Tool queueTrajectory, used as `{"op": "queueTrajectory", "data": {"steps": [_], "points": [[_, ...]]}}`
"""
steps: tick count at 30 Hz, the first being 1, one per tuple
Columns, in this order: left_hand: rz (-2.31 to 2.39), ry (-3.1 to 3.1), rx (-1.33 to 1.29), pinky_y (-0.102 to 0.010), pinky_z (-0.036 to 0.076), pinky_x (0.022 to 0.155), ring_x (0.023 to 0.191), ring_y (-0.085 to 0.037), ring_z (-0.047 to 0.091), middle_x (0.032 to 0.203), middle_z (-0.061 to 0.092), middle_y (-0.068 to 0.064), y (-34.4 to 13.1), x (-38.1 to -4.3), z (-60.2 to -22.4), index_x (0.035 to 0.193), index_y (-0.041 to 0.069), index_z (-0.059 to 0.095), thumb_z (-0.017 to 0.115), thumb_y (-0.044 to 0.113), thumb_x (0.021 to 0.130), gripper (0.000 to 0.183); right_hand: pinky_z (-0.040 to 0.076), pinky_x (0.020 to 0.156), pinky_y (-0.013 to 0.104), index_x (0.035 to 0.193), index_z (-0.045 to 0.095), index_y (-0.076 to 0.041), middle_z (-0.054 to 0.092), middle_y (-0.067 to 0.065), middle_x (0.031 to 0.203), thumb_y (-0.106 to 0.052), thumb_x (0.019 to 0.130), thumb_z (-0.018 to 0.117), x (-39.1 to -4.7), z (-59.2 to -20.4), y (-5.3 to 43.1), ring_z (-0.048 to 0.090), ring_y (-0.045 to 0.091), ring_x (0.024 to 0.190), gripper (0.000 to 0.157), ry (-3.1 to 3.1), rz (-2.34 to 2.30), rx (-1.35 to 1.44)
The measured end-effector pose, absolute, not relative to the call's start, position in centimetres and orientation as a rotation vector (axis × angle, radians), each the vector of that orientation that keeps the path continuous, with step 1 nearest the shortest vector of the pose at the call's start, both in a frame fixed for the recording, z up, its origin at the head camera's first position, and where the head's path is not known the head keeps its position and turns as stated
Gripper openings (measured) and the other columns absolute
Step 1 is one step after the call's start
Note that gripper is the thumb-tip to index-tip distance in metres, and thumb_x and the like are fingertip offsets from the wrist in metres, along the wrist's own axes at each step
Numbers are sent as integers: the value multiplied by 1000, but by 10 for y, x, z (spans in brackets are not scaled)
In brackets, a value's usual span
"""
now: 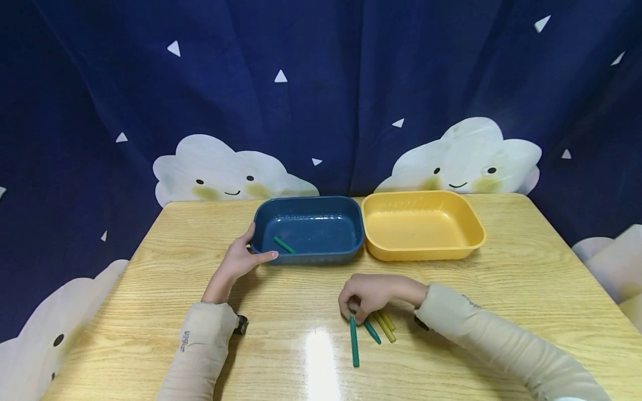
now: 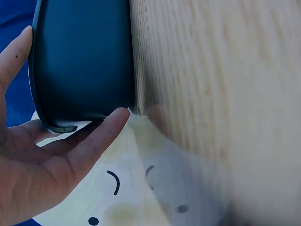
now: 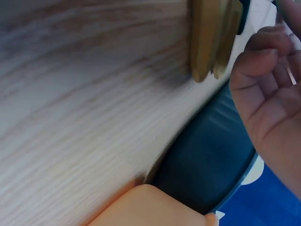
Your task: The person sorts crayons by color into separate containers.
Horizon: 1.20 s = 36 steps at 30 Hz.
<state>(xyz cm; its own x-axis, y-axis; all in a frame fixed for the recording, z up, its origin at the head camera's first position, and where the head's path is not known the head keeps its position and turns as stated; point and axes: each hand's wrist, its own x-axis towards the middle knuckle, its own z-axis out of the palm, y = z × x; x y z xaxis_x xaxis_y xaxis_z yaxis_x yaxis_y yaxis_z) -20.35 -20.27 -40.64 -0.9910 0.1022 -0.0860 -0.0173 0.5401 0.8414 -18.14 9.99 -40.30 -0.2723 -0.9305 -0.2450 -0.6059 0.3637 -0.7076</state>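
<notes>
My left hand holds the near left corner of a blue tray, with the thumb along its front rim and the fingers at its left end. Inside that tray lies one green crayon. Near the middle of the table, the curled fingers of my right hand pinch the far end of another green crayon. Beside it, partly under the hand, are a further green crayon and two yellow crayons. The right fingertips are partly hidden in the head view.
A yellow tray stands right of the blue one, their ends touching. Both sit near the back edge of the wooden table. Behind hangs a dark blue curtain printed with clouds and white triangles.
</notes>
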Motion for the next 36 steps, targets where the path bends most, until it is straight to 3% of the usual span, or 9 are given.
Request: {"op": "queueTrajectory", "data": {"steps": [8,19,25,30,36], "points": [[1461,2641,81,-44,30,101,132,-36,22,147,15,-22,-203,-204,-407,145,2,6,74,25,77,99,40,52,15,74,62,-5,55,-6,64,3,74,70,-184,-394,101,44,1,53,11,1889,-772,-1289],[1464,2638,82,-44,29,102,132,-36,21,147,14,-22,-203,-203,-407,145,3,5,74,25,77,99,45,55,18,74,63,-7,59,-8,66,-2,78,69,-185,-391,102,50,0,58,9,1861,-862,-1224],[1464,2645,86,-44,30,101,132,-36,23,147,16,-23,-203,-203,-406,145,2,6,74,25,77,99,41,55,17,79,61,0,62,6,68,1,81,65,-186,-394,102,49,1,58,5,1783,-984,-1203],[1449,2650,78,-44,30,101,131,-36,24,147,17,-23,-203,-203,-407,145,2,6,74,25,77,99,42,56,19,84,61,2,63,23,76,4,83,61,-188,-394,102,54,14,62,2,1734,-1081,-1204],[1438,2654,72,-45,30,101,131,-37,23,147,16,-23,-203,-203,-406,145,3,6,74,26,77,99,49,59,37,86,59,5,62,28,77,6,84,58,-191,-392,102,58,30,67,2,1722,-1190,-1174]]}}
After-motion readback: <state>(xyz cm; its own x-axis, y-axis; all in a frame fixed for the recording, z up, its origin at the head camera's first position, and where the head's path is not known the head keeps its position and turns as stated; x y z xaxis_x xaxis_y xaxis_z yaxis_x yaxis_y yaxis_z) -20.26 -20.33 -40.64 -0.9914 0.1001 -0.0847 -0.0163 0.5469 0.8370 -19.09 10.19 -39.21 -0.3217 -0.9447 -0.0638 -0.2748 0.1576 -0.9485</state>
